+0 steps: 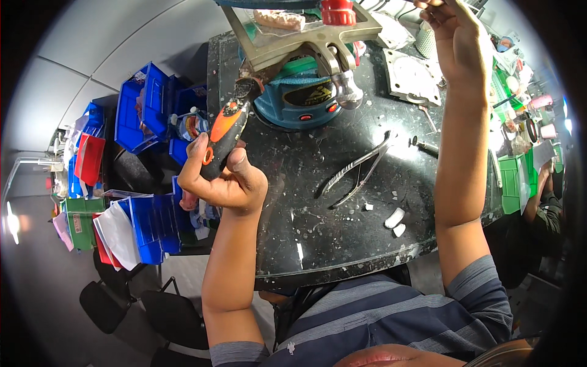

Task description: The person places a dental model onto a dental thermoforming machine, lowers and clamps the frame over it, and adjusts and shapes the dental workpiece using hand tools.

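My left hand (226, 180) is closed round the lower end of a hand tool with an orange-and-black handle (227, 125). Its metal end points up and away, beside the blue machine (302, 101). Above that blue base spreads a grey metal frame (306, 46) with a knurled knob, a clear plate and a red cap. A pinkish dental cast (279, 20) lies on the plate. My right hand (457, 43) is raised at the top right, to the right of the machine. Some of its fingers are bent, and the picture's edge cuts off the others; I see nothing in it.
Long-handled pliers (361, 168) lie on the black, speckled worktable (293, 238), with white plaster bits (394, 218) nearer me. A white plate (411, 76) sits at the back right. Blue bins (143, 110) stand left; at far right are green bins (512, 183) and another person's arm (541, 196).
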Demonstrator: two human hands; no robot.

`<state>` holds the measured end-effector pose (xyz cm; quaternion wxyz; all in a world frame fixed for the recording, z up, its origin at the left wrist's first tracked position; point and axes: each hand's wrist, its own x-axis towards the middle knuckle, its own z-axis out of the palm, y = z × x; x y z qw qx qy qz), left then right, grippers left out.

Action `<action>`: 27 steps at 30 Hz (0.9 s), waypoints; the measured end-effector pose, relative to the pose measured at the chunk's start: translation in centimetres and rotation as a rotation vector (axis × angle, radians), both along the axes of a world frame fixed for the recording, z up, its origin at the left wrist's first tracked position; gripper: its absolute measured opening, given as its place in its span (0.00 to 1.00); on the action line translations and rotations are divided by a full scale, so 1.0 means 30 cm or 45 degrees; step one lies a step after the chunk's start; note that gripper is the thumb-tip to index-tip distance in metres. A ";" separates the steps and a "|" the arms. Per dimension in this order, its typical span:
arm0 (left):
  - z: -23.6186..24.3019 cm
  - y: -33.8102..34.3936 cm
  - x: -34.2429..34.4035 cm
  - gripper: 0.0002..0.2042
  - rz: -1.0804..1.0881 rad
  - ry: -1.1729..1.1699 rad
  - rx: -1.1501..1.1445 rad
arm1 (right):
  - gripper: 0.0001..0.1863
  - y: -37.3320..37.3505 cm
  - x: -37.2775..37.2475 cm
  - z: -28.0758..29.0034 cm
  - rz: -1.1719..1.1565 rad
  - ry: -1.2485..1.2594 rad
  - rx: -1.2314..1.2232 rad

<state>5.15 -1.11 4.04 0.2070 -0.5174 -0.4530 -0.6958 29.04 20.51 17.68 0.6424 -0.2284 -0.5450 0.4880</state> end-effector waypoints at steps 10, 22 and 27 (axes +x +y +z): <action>0.001 -0.001 -0.012 0.22 0.027 0.058 0.009 | 0.12 -0.094 -0.128 -0.049 0.158 -0.258 0.076; 0.005 -0.015 -0.011 0.22 0.092 0.079 -0.088 | 0.14 -0.135 -0.166 -0.035 0.250 -0.284 0.043; -0.001 -0.002 -0.011 0.22 0.029 0.027 0.009 | 0.13 -0.148 -0.170 -0.032 0.152 -0.343 0.158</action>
